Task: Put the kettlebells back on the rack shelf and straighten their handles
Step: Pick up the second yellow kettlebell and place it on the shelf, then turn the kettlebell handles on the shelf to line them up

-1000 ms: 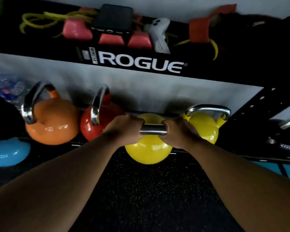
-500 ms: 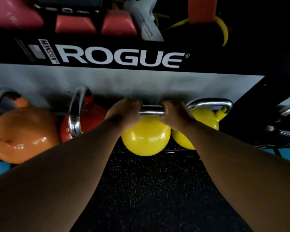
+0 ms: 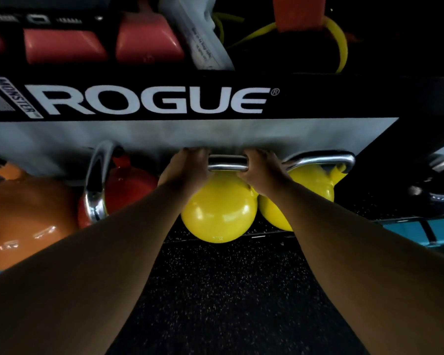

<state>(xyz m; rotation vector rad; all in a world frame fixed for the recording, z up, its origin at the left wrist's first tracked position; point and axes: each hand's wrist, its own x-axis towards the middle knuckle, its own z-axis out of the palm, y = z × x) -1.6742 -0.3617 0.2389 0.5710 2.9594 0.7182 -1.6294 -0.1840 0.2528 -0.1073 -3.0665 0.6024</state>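
A yellow kettlebell (image 3: 219, 213) with a chrome handle (image 3: 228, 163) is at the front edge of the low rack shelf (image 3: 262, 237). My left hand (image 3: 187, 167) grips the handle's left end and my right hand (image 3: 260, 170) grips its right end. The handle runs left to right. A second yellow kettlebell (image 3: 315, 185) stands right beside it on the shelf, touching or nearly touching. To the left stand a red kettlebell (image 3: 128, 188) with its handle turned edge-on and an orange kettlebell (image 3: 23, 213).
A black upper shelf beam (image 3: 318, 98) marked ROGUE hangs just above my hands, with pink weights (image 3: 64, 47) and yellow bands (image 3: 340, 42) on it. Dark kettlebells (image 3: 436, 193) stand at the far right. Black speckled rubber floor (image 3: 228, 290) lies below.
Both hands have carried the yellow kettlebell forward toward the shelf, closer to the second yellow one. My view has moved in and down toward the rack.
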